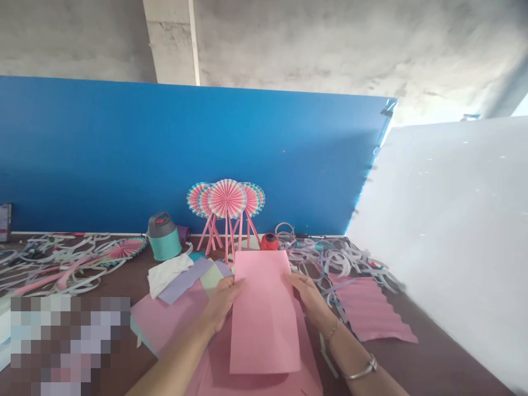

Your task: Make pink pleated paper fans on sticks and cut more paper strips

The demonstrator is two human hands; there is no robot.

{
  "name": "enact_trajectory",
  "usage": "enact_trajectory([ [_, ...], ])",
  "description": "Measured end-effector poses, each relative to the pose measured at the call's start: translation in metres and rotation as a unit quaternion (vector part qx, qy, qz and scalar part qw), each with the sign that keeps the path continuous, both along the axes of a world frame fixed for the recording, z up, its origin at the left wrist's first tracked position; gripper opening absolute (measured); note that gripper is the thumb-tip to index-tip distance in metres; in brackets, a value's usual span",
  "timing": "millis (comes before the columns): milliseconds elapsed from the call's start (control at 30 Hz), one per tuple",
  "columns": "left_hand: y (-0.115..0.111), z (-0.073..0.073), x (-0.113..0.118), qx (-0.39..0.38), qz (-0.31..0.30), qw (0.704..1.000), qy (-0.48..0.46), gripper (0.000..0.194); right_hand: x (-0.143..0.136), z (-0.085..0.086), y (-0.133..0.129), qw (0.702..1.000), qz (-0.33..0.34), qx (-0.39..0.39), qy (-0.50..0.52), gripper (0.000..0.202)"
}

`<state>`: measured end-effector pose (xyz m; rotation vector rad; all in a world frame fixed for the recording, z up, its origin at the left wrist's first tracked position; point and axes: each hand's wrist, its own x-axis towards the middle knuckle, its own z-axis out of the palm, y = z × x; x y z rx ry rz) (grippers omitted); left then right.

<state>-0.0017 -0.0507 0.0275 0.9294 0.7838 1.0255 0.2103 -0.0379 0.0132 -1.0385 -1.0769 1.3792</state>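
A pink sheet of paper (266, 313) is held up lengthwise between both hands, its long sides toward them. My left hand (223, 302) grips its left edge near the top, thumb on the front and fingers mostly behind. At the right edge, my right hand (307, 297) pinches it the same way. Below the held sheet, more pink paper (309, 368) lies on the table. To the left are other pink sheets (173, 319), a purple sheet (185, 281) and a crumpled white piece (168, 274). A pleated pink sheet (373, 309) rests on the right.
Round pleated paper fans (226, 199) on pink sticks stand against a blue panel (165, 143). A teal container (165, 242), a red round object (269, 242) and tangled paper strips (338, 261) line the back of the brown table (437, 357). A white panel rises at right.
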Motion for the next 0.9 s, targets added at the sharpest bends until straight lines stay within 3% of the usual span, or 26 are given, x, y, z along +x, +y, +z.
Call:
enact_trajectory([
  [167, 0.002, -0.006, -0.001, 0.003, -0.023, 1.000, 0.009, 0.042, 0.000, 0.002, 0.002, 0.999, -0.001, 0.004, 0.045, 0.033],
  [333, 0.001, -0.012, 0.001, 0.012, -0.053, 0.998, 0.014, 0.039, -0.001, 0.001, 0.001, 0.997, -0.054, -0.019, 0.044, 0.033],
  [900, 0.001, -0.014, 0.002, 0.006, -0.061, 0.998, 0.001, 0.040, 0.001, 0.007, -0.001, 0.997, -0.019, -0.030, 0.073, 0.034],
])
